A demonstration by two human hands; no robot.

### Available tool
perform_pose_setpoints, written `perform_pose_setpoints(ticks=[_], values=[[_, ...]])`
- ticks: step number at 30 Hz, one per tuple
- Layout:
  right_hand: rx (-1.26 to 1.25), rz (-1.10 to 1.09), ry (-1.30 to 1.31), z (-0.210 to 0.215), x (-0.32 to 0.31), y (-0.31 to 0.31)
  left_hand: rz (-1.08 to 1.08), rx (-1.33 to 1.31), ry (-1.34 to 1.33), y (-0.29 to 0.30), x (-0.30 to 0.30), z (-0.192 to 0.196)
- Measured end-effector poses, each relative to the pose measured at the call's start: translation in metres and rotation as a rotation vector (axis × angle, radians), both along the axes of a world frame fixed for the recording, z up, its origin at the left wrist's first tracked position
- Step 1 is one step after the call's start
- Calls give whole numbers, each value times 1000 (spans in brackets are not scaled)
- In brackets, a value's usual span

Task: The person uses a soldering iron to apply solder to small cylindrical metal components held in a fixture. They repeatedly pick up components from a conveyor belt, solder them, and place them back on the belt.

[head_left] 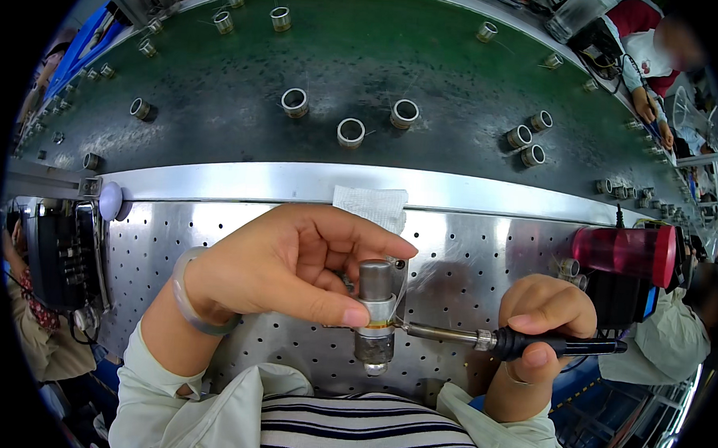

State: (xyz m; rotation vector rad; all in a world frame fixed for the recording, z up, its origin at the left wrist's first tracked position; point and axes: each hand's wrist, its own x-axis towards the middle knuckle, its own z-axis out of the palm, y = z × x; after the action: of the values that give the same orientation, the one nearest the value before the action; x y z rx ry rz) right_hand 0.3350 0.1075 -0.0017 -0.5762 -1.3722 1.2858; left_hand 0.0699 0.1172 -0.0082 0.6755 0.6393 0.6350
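Metal-grey and cylindrical, the small part (377, 313) stands upright between your hands, just above the perforated steel worktop (469, 269), near its front edge. Your left hand (281, 269) pinches it: the thumb lies across the pale band at its middle, the index fingertip arches over to the top rim, and the other fingers curl loosely behind. The part shows a darker upper cap, a whitish wrap with a thin yellow-orange ring, and a dull lower barrel with a rounded tip.

Your right hand (543, 320) is closed around the black handle of a soldering iron (522, 341), thumb pressed along the grip, fingers folded tight above it. The iron lies nearly level; its metal shaft points left and its tip meets the part at the yellow ring.

A folded white cloth (372, 204) hangs over the steel rail behind. Beyond it, short metal rings (350, 132) sit scattered on the green belt (342, 55). A red translucent cylinder (626, 252) rests to the right.
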Motion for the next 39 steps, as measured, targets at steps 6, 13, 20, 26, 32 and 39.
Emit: perform_pose_setpoints(ticks=[6,13,20,26,32,39], values=[[134,20,-135,-4,0,-4,-81,117,-5,-5,-9,-5],[80,-190,-131,0,4,-26,-57,142,-145,-13,2,-9],[106,-132,-106,13,-10,-25,-46,128,-162,-15,5,-8],[108,-126,-114,20,-17,-26,-49,164,-143,-14,8,-10],[84,-108,-102,20,-18,-28,-37,158,-178,-16,8,-9],[110,-107,-92,18,-20,-26,-18,162,-176,-16,10,-12]])
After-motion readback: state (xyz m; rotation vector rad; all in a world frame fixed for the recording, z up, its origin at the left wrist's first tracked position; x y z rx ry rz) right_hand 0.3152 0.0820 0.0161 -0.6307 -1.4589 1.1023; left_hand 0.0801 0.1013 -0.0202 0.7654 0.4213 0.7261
